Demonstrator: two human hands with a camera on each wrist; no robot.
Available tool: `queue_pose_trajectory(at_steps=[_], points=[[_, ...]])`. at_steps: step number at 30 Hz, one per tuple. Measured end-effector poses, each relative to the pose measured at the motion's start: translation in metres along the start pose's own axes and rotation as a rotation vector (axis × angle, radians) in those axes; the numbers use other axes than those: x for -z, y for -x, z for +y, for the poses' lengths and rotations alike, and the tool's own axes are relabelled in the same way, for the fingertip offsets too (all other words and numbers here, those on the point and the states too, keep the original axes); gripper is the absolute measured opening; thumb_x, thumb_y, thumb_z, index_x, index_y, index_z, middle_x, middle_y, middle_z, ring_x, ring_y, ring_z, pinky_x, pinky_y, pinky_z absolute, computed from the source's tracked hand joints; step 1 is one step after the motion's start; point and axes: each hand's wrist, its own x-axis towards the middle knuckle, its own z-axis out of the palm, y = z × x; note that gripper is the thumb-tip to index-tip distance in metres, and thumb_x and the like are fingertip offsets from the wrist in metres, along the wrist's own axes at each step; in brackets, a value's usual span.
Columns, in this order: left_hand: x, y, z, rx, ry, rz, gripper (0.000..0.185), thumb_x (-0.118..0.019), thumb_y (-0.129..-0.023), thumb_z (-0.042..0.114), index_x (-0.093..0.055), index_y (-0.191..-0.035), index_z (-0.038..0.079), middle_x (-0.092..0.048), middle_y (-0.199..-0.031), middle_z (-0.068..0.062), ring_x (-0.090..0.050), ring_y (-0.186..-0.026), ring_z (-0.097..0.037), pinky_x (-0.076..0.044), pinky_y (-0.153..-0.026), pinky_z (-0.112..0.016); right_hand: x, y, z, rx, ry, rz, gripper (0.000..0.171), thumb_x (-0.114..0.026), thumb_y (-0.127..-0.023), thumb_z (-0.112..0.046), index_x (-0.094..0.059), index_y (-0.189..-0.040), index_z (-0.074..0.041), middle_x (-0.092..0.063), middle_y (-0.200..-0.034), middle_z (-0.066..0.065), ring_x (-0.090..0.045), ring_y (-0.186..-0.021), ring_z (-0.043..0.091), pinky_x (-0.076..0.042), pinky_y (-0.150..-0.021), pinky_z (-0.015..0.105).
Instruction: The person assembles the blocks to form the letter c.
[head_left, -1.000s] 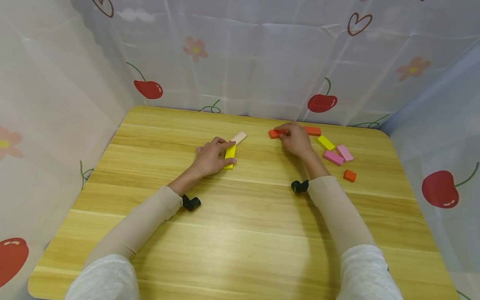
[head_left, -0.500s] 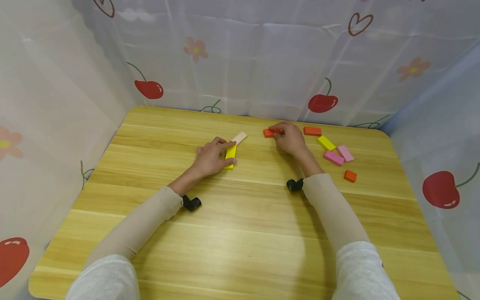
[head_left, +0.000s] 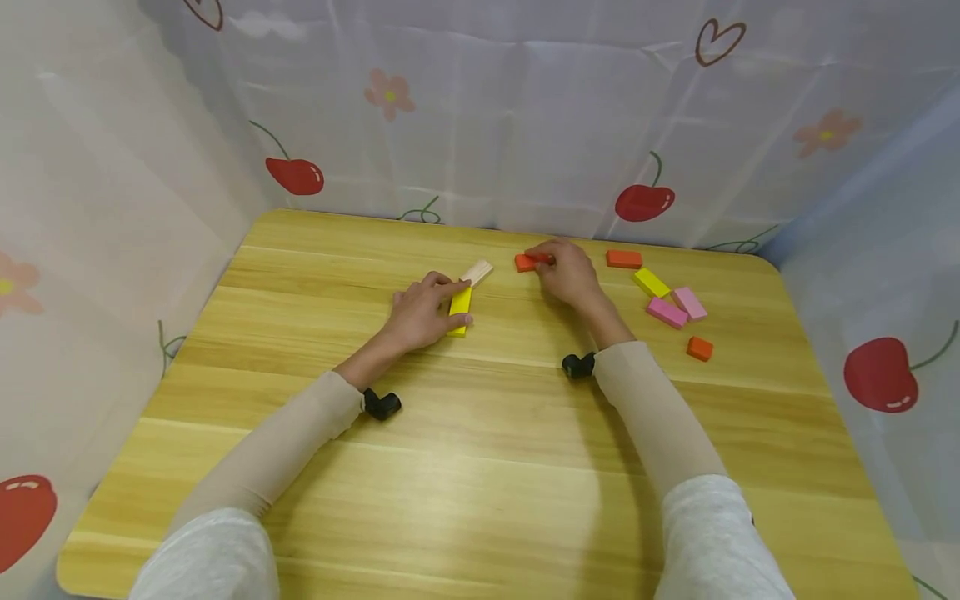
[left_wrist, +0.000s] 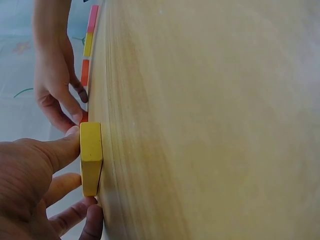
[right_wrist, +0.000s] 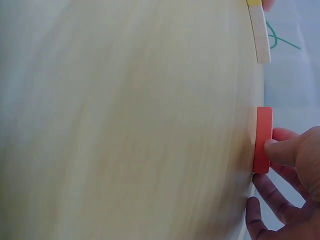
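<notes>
Pinching a red rectangular block (head_left: 525,262) with the right hand (head_left: 572,273), lengthwise along the far edge of a wood-grained table (head_left: 480,483), right of and apart from a slanted bare-wood block (head_left: 477,272), while gripping a yellow rectangular block (head_left: 459,310) with the left hand (head_left: 420,315).

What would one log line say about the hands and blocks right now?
left hand: holds yellow block | right hand: pinches orange-red block | unpainted wooden block: at yellow block's far end

Soft light is brightening the worktop (head_left: 465,492); pale glare is showing on its near half; wrist views are looking hazy.
</notes>
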Motion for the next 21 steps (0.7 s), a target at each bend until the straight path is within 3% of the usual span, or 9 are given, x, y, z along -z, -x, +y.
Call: queue_pose_trajectory(at_steps=[21], points=[[-0.001, -0.001, -0.003, -0.012, 0.008, 0.012, 0.064, -0.068, -0.088, 0.053, -0.047, -0.146, 0.036, -0.049, -0.14, 0.0, -0.051, -0.112, -0.03, -0.03, -0.091, -0.053, -0.015, -0.009, -0.018, 0.029, 0.027, -0.01, 0.031, -0.061, -0.095, -0.013, -0.069, -0.125, -0.019, -0.062, -0.133, 0.008, -0.056, -0.124, 0.031, -0.043, -0.107, 0.05]])
